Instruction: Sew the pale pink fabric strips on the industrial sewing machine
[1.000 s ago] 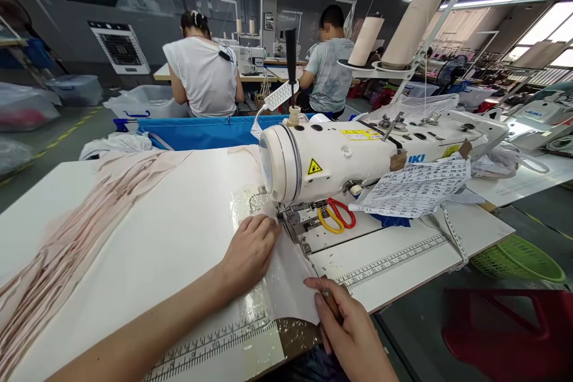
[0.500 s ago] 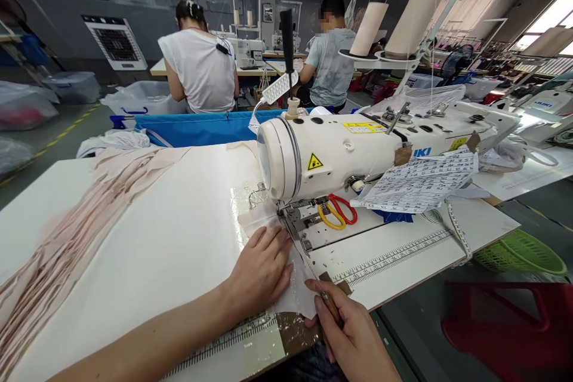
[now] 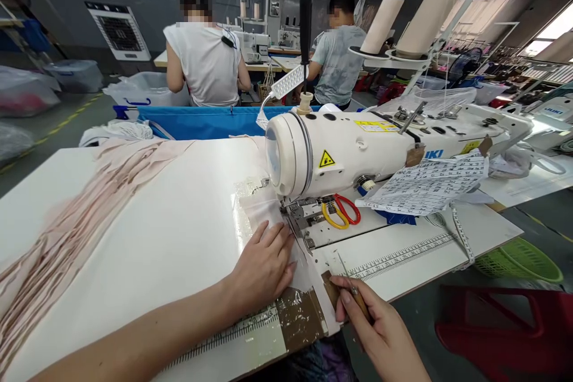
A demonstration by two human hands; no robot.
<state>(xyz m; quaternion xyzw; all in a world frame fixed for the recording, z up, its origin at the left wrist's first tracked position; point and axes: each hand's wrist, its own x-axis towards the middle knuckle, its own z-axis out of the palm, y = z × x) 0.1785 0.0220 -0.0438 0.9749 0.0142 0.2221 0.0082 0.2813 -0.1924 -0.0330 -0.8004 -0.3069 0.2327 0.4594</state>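
My left hand (image 3: 264, 259) lies flat, fingers stretched forward, on a thin pale pink fabric piece (image 3: 259, 208) just in front of the sewing machine's needle area. The fabric runs under the presser foot (image 3: 285, 210) and trails to the table's front edge. In my right hand (image 3: 380, 325) is an awl (image 3: 360, 303) with a wooden handle, its thin metal shaft pointing forward and left. The right fingers are wrapped round the handle, near the fabric's trailing end. The white sewing machine (image 3: 340, 152) stands before both hands.
Red and yellow-handled scissors (image 3: 340, 212) lie on the machine bed. A pile of pink fabric strips (image 3: 85, 233) covers the table's left. A patterned cloth (image 3: 425, 182) hangs at the machine. Two people (image 3: 208, 65) sit ahead. A red stool (image 3: 501, 328) stands at right.
My right hand and the awl have moved right, away from my left hand. The fabric's near end now stretches towards the right hand. My left hand stays on the fabric. The view has shifted slightly.
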